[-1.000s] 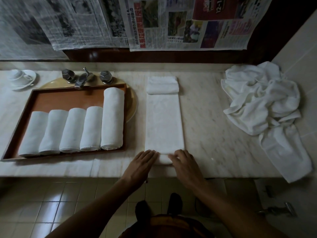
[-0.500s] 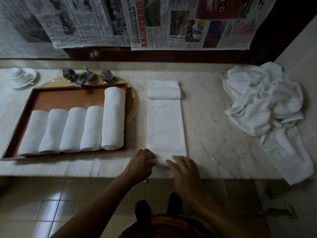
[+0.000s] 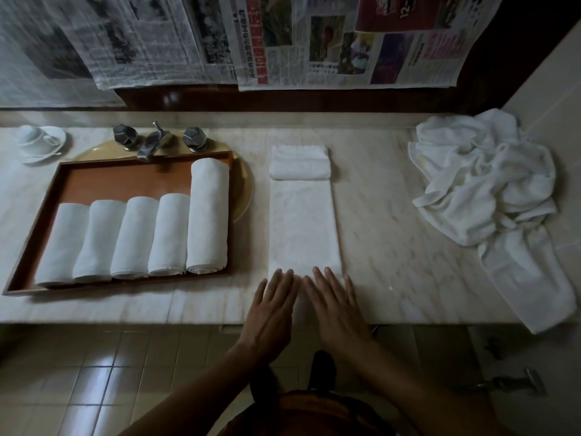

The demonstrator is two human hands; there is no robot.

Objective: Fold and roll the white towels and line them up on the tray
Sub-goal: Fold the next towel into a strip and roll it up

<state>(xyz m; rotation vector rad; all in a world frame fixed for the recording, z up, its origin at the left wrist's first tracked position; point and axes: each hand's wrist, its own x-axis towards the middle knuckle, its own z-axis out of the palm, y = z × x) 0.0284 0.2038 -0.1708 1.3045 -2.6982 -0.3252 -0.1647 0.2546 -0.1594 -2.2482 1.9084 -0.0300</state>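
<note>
Fingers of the left hand and right hand lay straight and slightly apart, pressed flat on the near end of the folded towel at the counter's front edge. Half a second before, they had been curled over that end. Flattening them suggested the first turn was tucked and rolling could begin. Farther off, the tray on the left held five rolled towels. A small folded towel lay at the strip's far end, and loose towels were heaped in the back right corner.
</note>
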